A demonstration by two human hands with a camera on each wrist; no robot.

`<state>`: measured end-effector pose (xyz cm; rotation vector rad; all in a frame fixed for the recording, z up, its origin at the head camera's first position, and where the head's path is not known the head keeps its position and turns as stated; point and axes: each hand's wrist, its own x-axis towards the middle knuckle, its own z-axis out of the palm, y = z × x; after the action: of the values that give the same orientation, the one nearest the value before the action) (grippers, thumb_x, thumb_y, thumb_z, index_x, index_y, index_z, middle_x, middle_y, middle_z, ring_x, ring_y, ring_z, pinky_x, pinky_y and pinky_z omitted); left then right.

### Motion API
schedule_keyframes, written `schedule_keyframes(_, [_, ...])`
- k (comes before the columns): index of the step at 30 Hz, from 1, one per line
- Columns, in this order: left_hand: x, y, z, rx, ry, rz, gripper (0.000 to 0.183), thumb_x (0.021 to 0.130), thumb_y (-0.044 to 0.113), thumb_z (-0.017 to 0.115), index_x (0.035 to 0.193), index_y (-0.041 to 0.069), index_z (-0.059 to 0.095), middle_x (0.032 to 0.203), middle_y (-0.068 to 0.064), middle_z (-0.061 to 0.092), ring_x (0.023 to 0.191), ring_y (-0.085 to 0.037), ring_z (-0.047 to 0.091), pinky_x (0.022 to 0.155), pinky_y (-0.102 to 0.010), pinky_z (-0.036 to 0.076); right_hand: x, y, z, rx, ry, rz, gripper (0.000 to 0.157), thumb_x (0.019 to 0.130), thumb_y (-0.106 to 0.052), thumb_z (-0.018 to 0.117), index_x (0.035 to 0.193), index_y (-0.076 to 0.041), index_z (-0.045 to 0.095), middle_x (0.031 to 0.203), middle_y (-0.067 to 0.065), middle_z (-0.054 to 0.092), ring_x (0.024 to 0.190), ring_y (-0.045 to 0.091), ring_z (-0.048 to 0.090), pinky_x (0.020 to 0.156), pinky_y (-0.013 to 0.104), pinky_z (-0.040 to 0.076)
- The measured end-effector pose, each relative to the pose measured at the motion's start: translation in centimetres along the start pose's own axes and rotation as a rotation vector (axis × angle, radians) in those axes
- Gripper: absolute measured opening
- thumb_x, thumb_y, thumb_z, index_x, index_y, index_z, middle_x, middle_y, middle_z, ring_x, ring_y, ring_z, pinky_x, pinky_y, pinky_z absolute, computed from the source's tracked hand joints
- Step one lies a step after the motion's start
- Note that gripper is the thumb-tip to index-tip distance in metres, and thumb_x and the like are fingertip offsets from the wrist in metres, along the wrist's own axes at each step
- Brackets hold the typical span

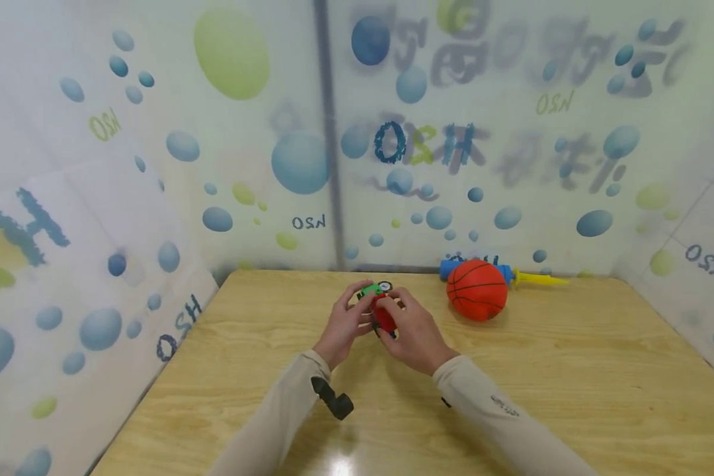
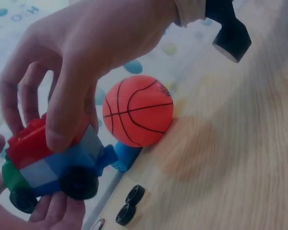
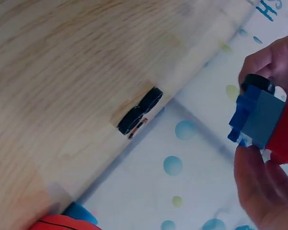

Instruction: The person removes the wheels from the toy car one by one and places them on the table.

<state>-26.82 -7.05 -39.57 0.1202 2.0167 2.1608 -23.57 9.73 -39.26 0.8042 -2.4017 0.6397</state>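
Observation:
Both hands hold a toy brick car above the table. It has a red brick on top, blue and grey-blue bricks beneath, a green brick at the far end and black wheels. My left hand grips the car from the left, its fingers partly under it. From the right, my right hand pinches the red brick between thumb and fingers. In the right wrist view the blue end shows between the left hand above and the right hand below.
Two black toy wheels lie on the wooden table beyond the hands, beside a small round piece. A red toy basketball stands at the back right, before a blue and yellow toy. Printed curtains enclose the table.

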Motion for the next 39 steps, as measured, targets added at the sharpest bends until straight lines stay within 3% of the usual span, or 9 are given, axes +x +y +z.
schedule_keyframes(4, [-0.5,0.3,-0.4,-0.026,0.002,0.002,0.038,0.106,0.029,0.047,0.144,0.025,0.052,0.116,-0.013,0.067,0.091,-0.018,0.070,0.092,-0.039,0.059,-0.1,0.7,-0.2,0.109,0.058,0.063,0.041,0.079,-0.007,0.084,0.115,-0.006,0.065,0.116,0.013,0.065,0.098,0.025,0.070,0.078,0.035,0.062])
schedule_keyframes(7, [-1.0,0.6,-0.8,0.043,-0.007,0.032,0.038,0.105,0.021,0.048,0.142,0.021,0.055,0.129,-0.018,0.060,0.103,-0.025,0.069,0.101,-0.047,0.055,-0.2,1.3,-0.6,0.228,0.079,0.116,0.036,0.080,-0.002,0.081,0.114,-0.004,0.068,0.113,0.013,0.069,0.092,0.024,0.070,0.076,0.036,0.063])
schedule_keyframes(10, [-1.4,0.8,-1.0,0.283,-0.013,0.127,0.038,0.100,0.019,0.057,0.138,0.020,0.059,0.139,-0.017,0.054,0.120,-0.032,0.063,0.104,-0.053,0.051,-0.2,1.8,-1.1,0.323,0.081,0.149,0.035,0.082,0.000,0.078,0.115,-0.002,0.068,0.112,0.015,0.071,0.087,0.025,0.072,0.077,0.039,0.063])
schedule_keyframes(14, [-1.6,1.1,-0.8,0.694,-0.081,0.357,0.045,0.095,0.022,0.067,0.139,0.024,0.058,0.144,-0.010,0.055,0.132,-0.034,0.054,0.107,-0.057,0.046,0.0,2.1,-1.7,0.419,0.077,0.178,0.038,0.085,0.000,0.075,0.121,0.000,0.064,0.117,0.017,0.068,0.088,0.027,0.074,0.082,0.042,0.062])
schedule_keyframes(17, [-1.7,1.5,-0.4,0.795,-0.203,0.468,0.053,0.093,0.022,0.068,0.144,0.026,0.052,0.141,-0.007,0.059,0.127,-0.028,0.058,0.108,-0.054,0.046,0.2,1.9,-2.3,0.503,0.065,0.219,0.040,0.087,-0.001,0.073,0.125,-0.001,0.060,0.120,0.018,0.065,0.088,0.028,0.075,0.082,0.043,0.062])
schedule_keyframes(23, [-1.6,1.5,0.1,0.665,-0.367,0.408,0.063,0.094,0.023,0.069,0.149,0.033,0.042,0.135,-0.004,0.063,0.111,-0.020,0.064,0.090,-0.032,0.057,0.2,1.5,-3.1,0.638,-0.007,0.335,0.046,0.090,-0.008,0.073,0.132,-0.010,0.054,0.130,0.015,0.058,0.107,0.037,0.072,0.090,0.049,0.059])
schedule_keyframes(28, [-1.4,1.1,0.1,0.558,-0.433,0.337,0.064,0.095,0.025,0.069,0.150,0.038,0.040,0.145,-0.001,0.057,0.129,-0.028,0.058,0.095,-0.034,0.057,0.2,1.5,-3.2,0.639,-0.034,0.352,0.050,0.089,-0.012,0.074,0.134,-0.010,0.053,0.136,0.016,0.056,0.120,0.035,0.062,0.101,0.053,0.054])
schedule_keyframes(35, [-1.2,0.6,0.0,0.471,-0.387,0.245,0.054,0.096,0.026,0.068,0.143,0.037,0.043,0.145,-0.006,0.054,0.122,-0.031,0.061,0.099,-0.049,0.055,-0.1,1.8,-3.4,0.679,-0.088,0.349,0.052,0.091,-0.019,0.074,0.137,-0.012,0.050,0.136,0.014,0.058,0.123,0.037,0.061,0.102,0.055,0.052])
schedule_keyframes(39, [-1.2,0.6,-0.5,0.442,-0.338,0.211,0.051,0.097,0.025,0.065,0.141,0.031,0.040,0.131,-0.013,0.061,0.108,-0.027,0.065,0.093,-0.046,0.057,-0.4,1.8,-3.4,0.656,-0.065,0.344,0.052,0.090,-0.020,0.075,0.136,-0.013,0.052,0.134,0.013,0.060,0.122,0.036,0.060,0.100,0.059,0.052])
